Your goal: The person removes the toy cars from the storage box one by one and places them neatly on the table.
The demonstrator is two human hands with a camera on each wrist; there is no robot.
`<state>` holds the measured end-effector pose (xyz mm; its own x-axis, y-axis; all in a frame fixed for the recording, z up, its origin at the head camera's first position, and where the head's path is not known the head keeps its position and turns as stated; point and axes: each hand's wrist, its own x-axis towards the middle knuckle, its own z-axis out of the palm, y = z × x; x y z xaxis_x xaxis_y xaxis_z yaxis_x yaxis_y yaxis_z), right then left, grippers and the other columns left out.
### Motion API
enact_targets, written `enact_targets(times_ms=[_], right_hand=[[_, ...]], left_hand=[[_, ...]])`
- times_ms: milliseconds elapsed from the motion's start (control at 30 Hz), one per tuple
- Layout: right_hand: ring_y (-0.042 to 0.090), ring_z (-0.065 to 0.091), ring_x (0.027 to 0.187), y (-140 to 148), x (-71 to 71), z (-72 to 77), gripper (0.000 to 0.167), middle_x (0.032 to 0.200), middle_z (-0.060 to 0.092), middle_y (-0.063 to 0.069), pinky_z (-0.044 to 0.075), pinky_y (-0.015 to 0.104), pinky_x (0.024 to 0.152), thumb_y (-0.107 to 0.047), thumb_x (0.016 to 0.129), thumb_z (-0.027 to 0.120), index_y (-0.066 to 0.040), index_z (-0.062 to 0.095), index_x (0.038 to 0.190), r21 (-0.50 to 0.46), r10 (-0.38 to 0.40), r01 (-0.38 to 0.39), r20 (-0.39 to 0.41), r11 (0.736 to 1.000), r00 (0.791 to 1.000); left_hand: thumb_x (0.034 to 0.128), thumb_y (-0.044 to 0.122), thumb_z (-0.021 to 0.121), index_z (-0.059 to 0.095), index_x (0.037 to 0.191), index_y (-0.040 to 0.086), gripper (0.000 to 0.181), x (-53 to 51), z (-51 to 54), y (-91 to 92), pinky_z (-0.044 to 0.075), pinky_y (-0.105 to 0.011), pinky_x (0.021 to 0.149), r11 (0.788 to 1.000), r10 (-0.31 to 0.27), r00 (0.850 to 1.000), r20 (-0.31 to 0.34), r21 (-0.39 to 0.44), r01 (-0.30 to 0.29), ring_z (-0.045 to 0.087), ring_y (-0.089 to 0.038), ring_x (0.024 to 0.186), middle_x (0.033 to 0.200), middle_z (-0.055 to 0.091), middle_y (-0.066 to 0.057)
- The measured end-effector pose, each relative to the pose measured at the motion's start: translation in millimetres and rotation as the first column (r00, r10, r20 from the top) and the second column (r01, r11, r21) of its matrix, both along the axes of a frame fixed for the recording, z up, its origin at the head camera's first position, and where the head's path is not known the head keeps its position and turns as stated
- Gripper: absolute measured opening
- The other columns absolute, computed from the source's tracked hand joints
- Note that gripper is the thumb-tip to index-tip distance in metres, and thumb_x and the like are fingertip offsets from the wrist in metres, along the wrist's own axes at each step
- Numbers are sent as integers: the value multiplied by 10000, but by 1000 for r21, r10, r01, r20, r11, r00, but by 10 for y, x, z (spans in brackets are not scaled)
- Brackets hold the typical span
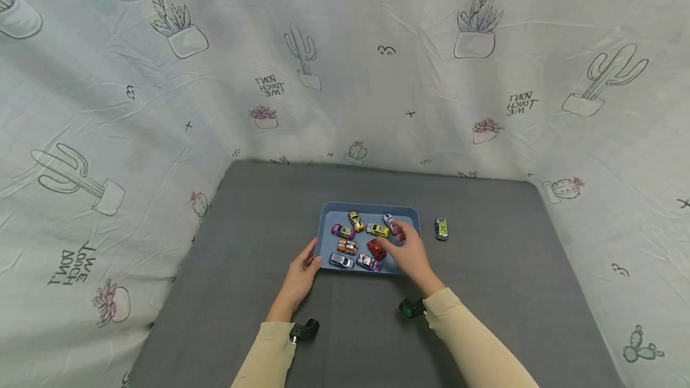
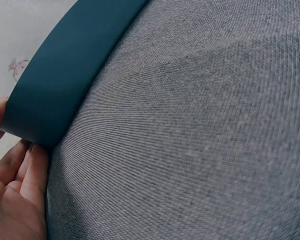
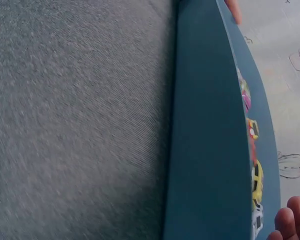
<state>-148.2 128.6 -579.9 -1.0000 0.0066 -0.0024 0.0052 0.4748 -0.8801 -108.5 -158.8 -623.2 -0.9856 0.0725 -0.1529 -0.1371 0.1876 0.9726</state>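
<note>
Both hands are held at a blue tray (image 1: 372, 206): its near left corner is gripped by the left hand (image 1: 299, 275), while the right hand (image 1: 412, 255) is held over its right side, thumb and fingers parted. A red toy car (image 1: 377, 249) is seen near the right thumb; contact cannot be told.
</note>
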Motion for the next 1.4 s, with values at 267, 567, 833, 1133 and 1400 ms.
enact_targets(times_ms=[267,567,833,1133,1400], right_hand=[[252,538,994,-87,21,-83,642,1144,571,113,485,433,821,-387,834,767,-76,536,1346,34,-6,5,36,999,999],[219,522,916,-127,5,-202,584,1060,574,89,460,386,774,-316,828,785,-64,564,1306,75,-8,5,35,997,999],[251,533,934,-136,5,-218,549,1056,596,109,466,403,815,-269,815,801,-46,570,1260,63,-19,14,78,998,997],[220,523,904,-143,-12,-217,499,1011,590,62,454,388,770,-279,810,796,-72,569,1203,111,-1,-13,120,994,993],[194,540,831,-155,-14,-208,482,967,615,36,468,369,711,-267,811,789,-71,595,1205,155,32,-53,136,986,990]], left_hand=[[1007,219,529,375,1495,312,520,6,0,17,338,-460,1090,1000,12,1000,0,-21,-12,335,-292,1381,1529,346,-54],[1009,216,527,377,1495,297,515,1,3,25,327,-456,1096,1000,11,1000,4,-15,-11,329,-289,1384,1525,353,-64],[1010,215,527,378,1495,290,512,-3,-7,26,314,-472,1100,1000,9,1000,-1,-6,-9,325,-300,1385,1524,353,-82],[1012,189,529,379,1500,277,517,-6,19,25,325,-457,1097,1000,14,1000,-1,-18,-14,341,-285,1377,1521,360,-64],[1008,218,536,367,1504,280,528,2,44,28,317,-475,1100,1000,12,1000,0,-24,-12,334,-297,1381,1527,350,-64]])
